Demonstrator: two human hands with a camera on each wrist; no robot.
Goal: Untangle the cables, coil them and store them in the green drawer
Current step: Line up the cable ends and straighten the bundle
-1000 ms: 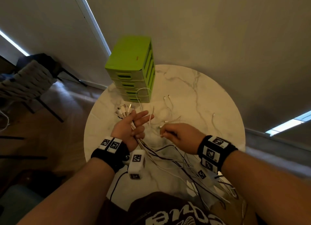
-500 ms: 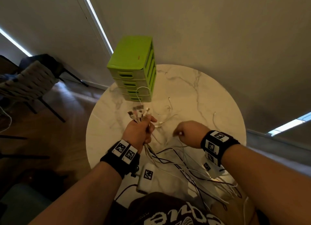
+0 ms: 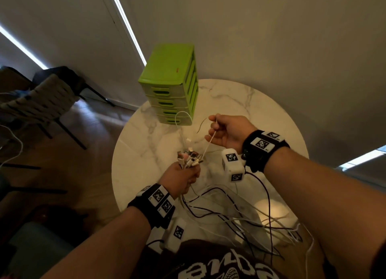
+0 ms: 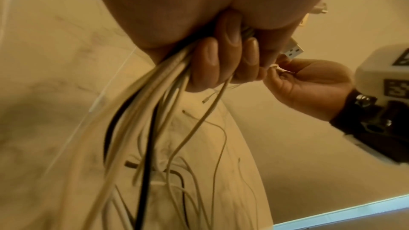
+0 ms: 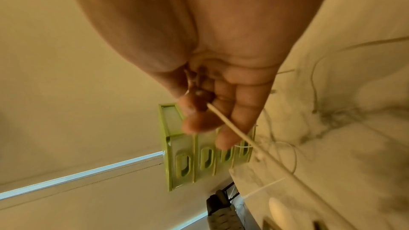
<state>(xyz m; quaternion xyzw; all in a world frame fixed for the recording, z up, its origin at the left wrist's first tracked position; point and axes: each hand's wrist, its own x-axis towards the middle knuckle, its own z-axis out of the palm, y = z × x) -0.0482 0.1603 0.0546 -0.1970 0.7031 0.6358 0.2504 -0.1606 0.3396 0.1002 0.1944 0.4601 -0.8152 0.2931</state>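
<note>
My left hand (image 3: pixel 181 179) is fisted round the cable bundle (image 3: pixel 189 158), plugs up, centre frame. My right hand (image 3: pixel 226 132) pinches one white cable (image 3: pixel 208 145), taut down to that bundle. The green drawer (image 3: pixel 170 94) sits closed at upper centre.

Risks: pulling against the fist likely tightens knots in the loose tails (image 3: pixel 240 216) at lower right, or drags plugs out.

I can't tell which tail is this cable's; tails run off the table edge (image 3: pixel 129 145).
</note>
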